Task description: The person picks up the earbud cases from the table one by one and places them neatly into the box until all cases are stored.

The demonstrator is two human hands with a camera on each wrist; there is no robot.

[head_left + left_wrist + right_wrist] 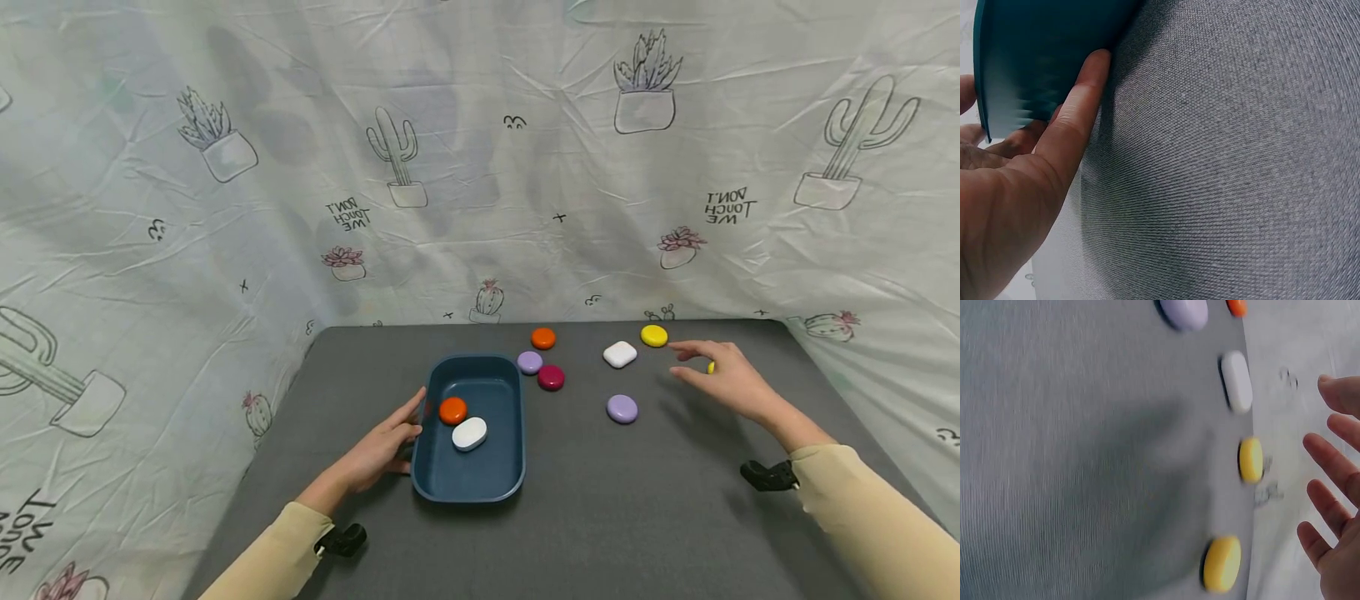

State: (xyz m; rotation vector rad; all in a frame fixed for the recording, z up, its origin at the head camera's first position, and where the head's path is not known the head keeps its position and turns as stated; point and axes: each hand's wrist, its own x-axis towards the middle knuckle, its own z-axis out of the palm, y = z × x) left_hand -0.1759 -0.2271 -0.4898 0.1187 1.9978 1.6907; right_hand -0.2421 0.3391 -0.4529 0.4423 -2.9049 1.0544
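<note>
At the left long side of a dark blue rectangular tray (468,483), my left hand (378,450) rests its fingers against the outer wall. A mostly straight finger lies low along that wall in the left wrist view. Inside the tray are an orange rounded piece (453,411) and a white oval piece (469,434). My right hand (723,382) hovers above the table with fingers spread and holds nothing. Its fingertips are near a yellow piece (654,336) in the head view. Another yellow piece (1222,564) is partly hidden behind this hand in the head view.
A white piece (620,354) and a lilac piece (622,409) lie left of my right hand. Just right of the tray are orange (543,338), lilac (529,362) and dark red (551,377) pieces. Printed cloth (450,167) hangs behind the grey table (600,517).
</note>
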